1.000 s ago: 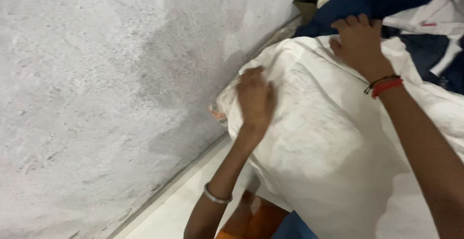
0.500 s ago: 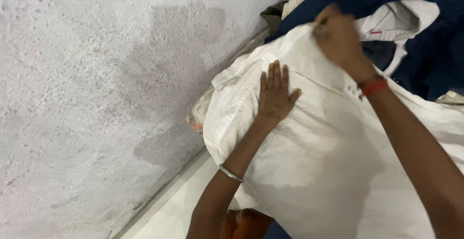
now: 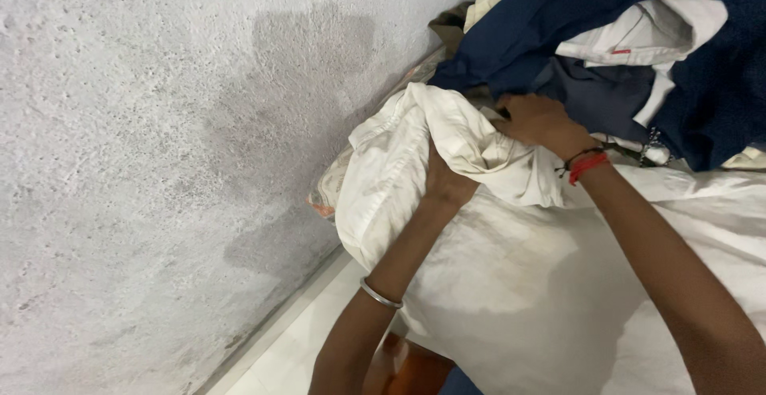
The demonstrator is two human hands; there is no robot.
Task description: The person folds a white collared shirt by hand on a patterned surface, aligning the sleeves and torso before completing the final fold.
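White garment (image 3: 471, 144) bunched up at the wall-side edge of the clothes pile, both hands in it.
Left hand (image 3: 445, 183) half buried under the fold, closed on cloth, propping it up. Right hand (image 3: 538, 120) clenched on the gathered top edge, beside the navy clothes (image 3: 558, 20). Grey wall (image 3: 159, 163) left.

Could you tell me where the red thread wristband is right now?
In the head view, right of centre, the red thread wristband circles the right hand's wrist, above the white cloth.
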